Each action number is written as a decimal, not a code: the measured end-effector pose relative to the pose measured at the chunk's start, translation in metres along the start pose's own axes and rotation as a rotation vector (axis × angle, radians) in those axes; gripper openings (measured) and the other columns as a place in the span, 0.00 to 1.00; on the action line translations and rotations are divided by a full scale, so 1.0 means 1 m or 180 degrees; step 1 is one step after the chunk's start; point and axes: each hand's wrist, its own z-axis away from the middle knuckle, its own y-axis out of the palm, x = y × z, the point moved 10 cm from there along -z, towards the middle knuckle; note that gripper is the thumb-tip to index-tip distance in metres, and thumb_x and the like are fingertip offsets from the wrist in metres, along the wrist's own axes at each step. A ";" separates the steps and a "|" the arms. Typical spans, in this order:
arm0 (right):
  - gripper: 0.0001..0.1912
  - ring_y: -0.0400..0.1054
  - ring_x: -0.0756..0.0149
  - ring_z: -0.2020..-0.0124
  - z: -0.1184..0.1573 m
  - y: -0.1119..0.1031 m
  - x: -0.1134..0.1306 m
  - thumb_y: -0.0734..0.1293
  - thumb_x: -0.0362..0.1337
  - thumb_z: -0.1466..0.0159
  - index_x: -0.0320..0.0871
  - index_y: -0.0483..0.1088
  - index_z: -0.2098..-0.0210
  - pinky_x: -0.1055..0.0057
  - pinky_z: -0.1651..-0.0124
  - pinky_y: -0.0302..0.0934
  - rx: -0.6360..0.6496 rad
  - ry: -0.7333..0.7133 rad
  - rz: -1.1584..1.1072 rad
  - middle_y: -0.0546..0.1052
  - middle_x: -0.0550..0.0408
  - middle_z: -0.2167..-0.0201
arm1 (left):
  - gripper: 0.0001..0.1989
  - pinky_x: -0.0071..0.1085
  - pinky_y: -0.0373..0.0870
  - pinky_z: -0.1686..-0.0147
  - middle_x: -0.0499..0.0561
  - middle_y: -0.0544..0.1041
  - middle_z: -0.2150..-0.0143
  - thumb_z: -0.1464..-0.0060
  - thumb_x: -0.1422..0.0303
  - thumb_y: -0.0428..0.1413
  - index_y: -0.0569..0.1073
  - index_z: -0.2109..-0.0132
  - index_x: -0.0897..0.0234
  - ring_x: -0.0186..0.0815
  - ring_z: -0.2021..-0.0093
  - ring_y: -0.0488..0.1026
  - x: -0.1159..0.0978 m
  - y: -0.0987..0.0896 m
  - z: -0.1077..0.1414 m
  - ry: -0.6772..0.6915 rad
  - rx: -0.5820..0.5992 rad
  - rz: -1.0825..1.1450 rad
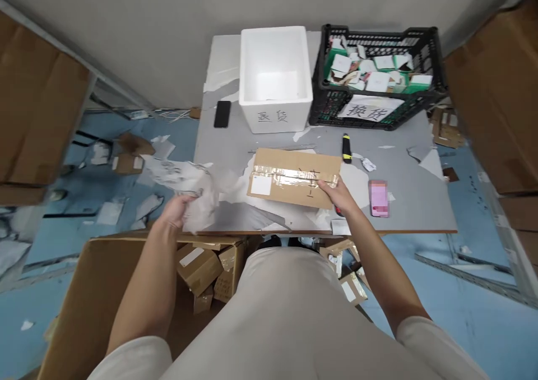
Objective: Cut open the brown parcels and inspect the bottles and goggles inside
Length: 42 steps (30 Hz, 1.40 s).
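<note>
My left hand (179,209) is closed on a crumpled whitish plastic bag (197,192), partly smeared by motion, at the table's left front edge. My right hand (339,195) grips the right end of a flat cardboard box (290,181), thumb on top and the other fingers mostly hidden. Shiny clear tape runs along the box, and a white label sits at its left end. Something small and red (337,209) shows just under my right hand; its kind is not clear. Beyond the box lies a black-and-yellow box cutter (347,148).
A white foam box (275,114) and a black crate (378,102) holding small cartons stand at the back of the grey table (412,200). A black phone (222,114) and a pink-screened phone (379,199) lie there. A large open carton (109,279) with boxes stands below left.
</note>
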 end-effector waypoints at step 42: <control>0.16 0.74 0.53 0.56 0.527 -0.248 -0.218 0.67 0.50 0.43 0.54 0.71 0.57 0.60 0.61 0.72 -0.3908 0.1467 -0.1816 0.78 0.52 0.54 | 0.27 0.37 0.71 0.52 0.55 0.81 0.60 0.63 0.53 0.67 0.75 0.57 0.65 0.44 0.53 0.76 0.077 0.518 0.452 -0.0327 0.5558 -0.0859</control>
